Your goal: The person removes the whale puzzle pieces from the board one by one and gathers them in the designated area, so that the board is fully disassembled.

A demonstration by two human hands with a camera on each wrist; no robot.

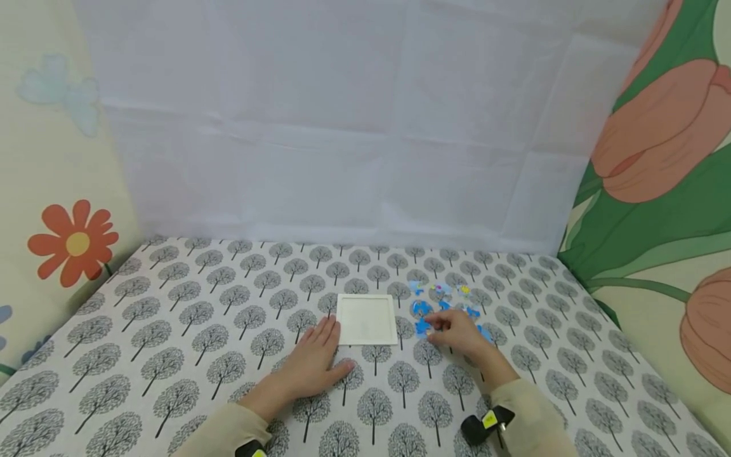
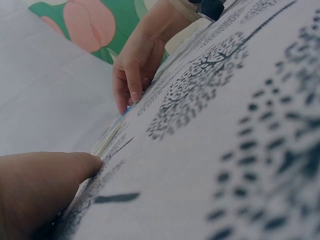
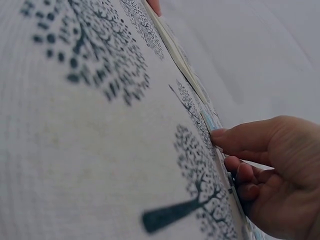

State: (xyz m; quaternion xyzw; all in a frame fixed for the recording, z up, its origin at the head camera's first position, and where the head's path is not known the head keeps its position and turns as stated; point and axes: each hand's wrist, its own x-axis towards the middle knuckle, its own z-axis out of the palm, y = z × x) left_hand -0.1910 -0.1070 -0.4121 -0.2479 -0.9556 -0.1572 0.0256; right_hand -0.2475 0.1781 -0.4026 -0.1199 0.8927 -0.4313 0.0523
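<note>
A square white tray (image 1: 367, 320) with a raised rim lies on the tree-print cloth. My left hand (image 1: 313, 357) rests flat on the cloth, fingers straight, fingertips at the tray's left edge. To the right of the tray, my right hand (image 1: 457, 331) pinches the edge of a blue puzzle piece (image 1: 421, 327) between thumb and forefinger. That piece (image 3: 211, 120) stays low at the cloth in the right wrist view, the thumb at its near end. Just behind it is another blue puzzle piece (image 1: 421, 308). The right hand's other fingers are curled in.
Several more pieces are scattered round the right hand, including a yellow-patterned piece (image 1: 464, 290), a pale one with pink (image 1: 441, 289) and a blue one (image 1: 473, 311). A white sheet (image 1: 365, 127) hangs behind the table (image 1: 240, 381), with flower-printed panels (image 1: 657, 158) at both sides.
</note>
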